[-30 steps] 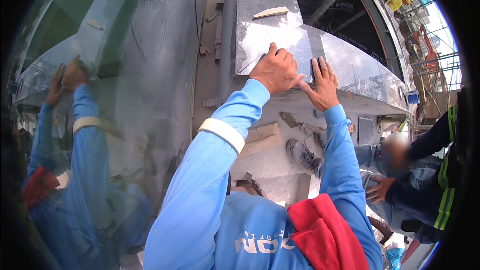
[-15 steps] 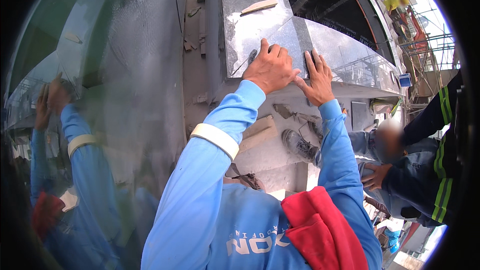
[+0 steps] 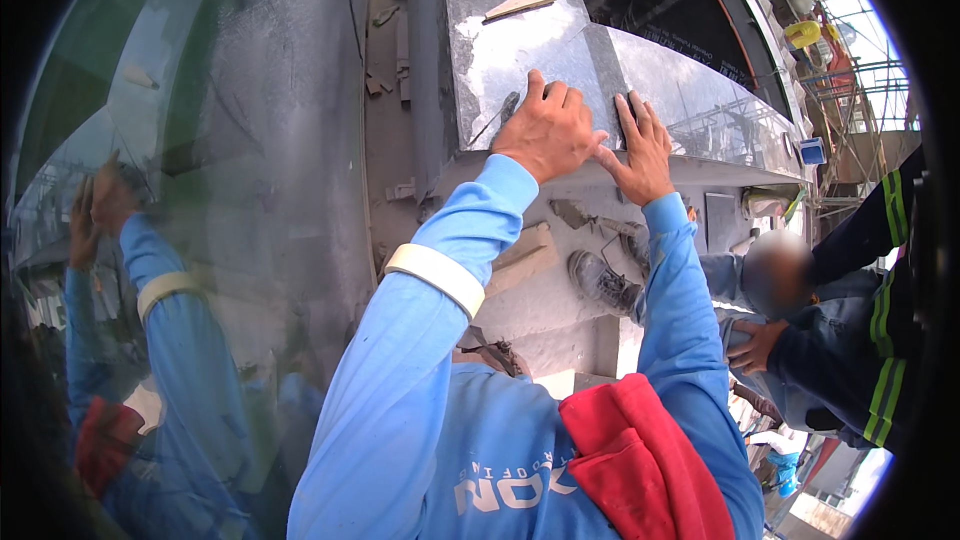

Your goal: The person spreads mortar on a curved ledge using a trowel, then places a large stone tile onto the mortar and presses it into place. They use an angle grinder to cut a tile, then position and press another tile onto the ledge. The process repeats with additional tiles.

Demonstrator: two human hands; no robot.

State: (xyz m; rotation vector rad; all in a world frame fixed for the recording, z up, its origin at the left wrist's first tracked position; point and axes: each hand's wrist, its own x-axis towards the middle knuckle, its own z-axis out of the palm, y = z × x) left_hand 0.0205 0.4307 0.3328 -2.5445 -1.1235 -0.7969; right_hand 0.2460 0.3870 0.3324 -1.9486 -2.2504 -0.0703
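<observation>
My left hand [image 3: 553, 130] rests near the front edge of a shiny grey panel [image 3: 550, 53], its fingers curled. A small dark piece [image 3: 508, 106] sticks out beside its index finger, but whatever is inside the grip is mostly hidden. To the right, my right hand [image 3: 645, 158] lies with its fingers stretched out over the panel's edge, close to a dark strip. Its thumb reaches toward the left hand and seems to touch it. A thin wooden offcut [image 3: 521, 5] lies farther back on the panel. Around my left sleeve sits a cream ring like a tape roll [image 3: 437, 277].
A reflective glass pane [image 3: 270, 140] stands along the left. Below the panel are wood scraps [image 3: 525, 258] and a boot [image 3: 600, 280]. Another person in a dark sleeve with bright stripes [image 3: 885, 310] is close on my right. Scaffolding [image 3: 860, 90] rises behind.
Both hands keep their places on the panel with only slight movement. The view has shifted a little. The yellow helmet in the right background shows lower.
</observation>
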